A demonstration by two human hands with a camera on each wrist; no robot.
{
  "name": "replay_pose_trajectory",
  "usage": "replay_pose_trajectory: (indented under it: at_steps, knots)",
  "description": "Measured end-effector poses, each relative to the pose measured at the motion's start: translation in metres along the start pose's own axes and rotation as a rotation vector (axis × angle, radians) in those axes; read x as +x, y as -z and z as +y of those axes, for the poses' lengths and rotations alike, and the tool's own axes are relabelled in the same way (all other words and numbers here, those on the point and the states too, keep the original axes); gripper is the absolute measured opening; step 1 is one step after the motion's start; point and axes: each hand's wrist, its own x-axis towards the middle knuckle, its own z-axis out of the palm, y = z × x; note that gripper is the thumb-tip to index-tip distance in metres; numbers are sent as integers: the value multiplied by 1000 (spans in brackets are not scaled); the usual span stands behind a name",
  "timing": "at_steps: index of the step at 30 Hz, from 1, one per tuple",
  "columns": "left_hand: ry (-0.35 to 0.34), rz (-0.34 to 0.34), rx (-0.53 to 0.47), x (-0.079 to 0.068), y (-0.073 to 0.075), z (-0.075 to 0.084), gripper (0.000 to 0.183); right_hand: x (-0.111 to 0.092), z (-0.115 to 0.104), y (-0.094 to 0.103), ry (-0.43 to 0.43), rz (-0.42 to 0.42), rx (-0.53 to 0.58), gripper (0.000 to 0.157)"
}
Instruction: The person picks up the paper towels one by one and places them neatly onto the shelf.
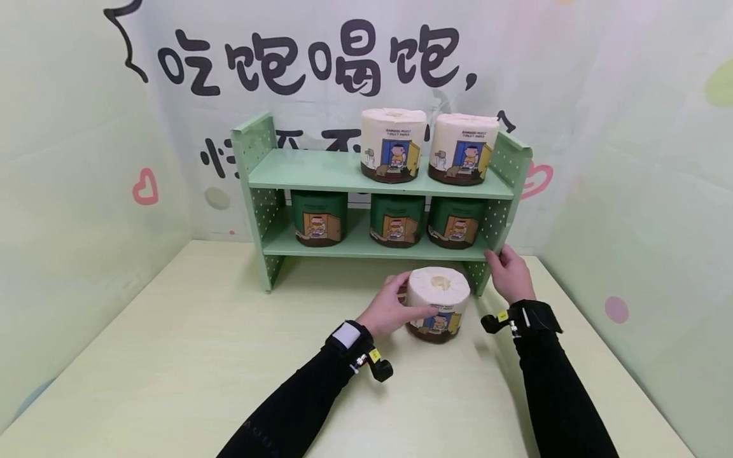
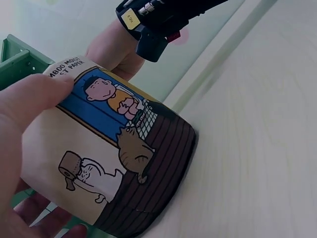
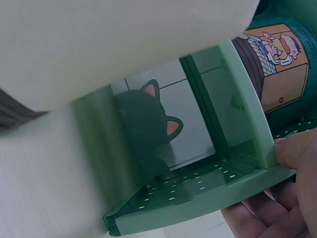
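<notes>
My left hand (image 1: 395, 306) grips a white toilet paper roll (image 1: 438, 289) from its left side, thumb across the printed front. In the left wrist view the thumb lies over the lettering on the roll (image 2: 99, 144), with fingers curled behind it. Whether the roll touches the table cannot be told. To the right, my right hand (image 1: 511, 277) holds the right side panel of a green two-tier shelf (image 1: 321, 166). Up close, its thumb sits at the front edge of the panel (image 3: 208, 198) and its fingers wrap around the outside.
Two white rolls (image 1: 392, 145) stand at the right of the upper tier. Three green rolls (image 1: 319, 218) stand on the lower tier, one left and two right. The shelf is on a pale wooden table (image 1: 189, 356), backed by a printed wall sheet (image 1: 366, 19).
</notes>
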Motion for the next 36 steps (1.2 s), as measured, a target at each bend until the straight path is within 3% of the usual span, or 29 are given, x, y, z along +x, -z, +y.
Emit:
replay_pose_trajectory:
  at_steps: [3, 15, 21, 28, 36]
  knots:
    - [-5, -7, -8, 0, 1, -2, 95, -1, -1, 1, -3, -2, 6, 41]
    - [13, -43, -88, -2, 6, -5, 97, 0, -1, -1, 6, -9, 12, 41]
    - [9, -55, -46, -3, 7, -4, 106, 0, -2, 0, -4, -11, 17, 42]
    - [-16, -117, -7, -2, 10, -5, 91, -1, -1, 0, -2, -6, 11, 42]
    - [3, -163, 5, -2, 18, -5, 92, -1, -1, 1, 5, -1, 9, 41]
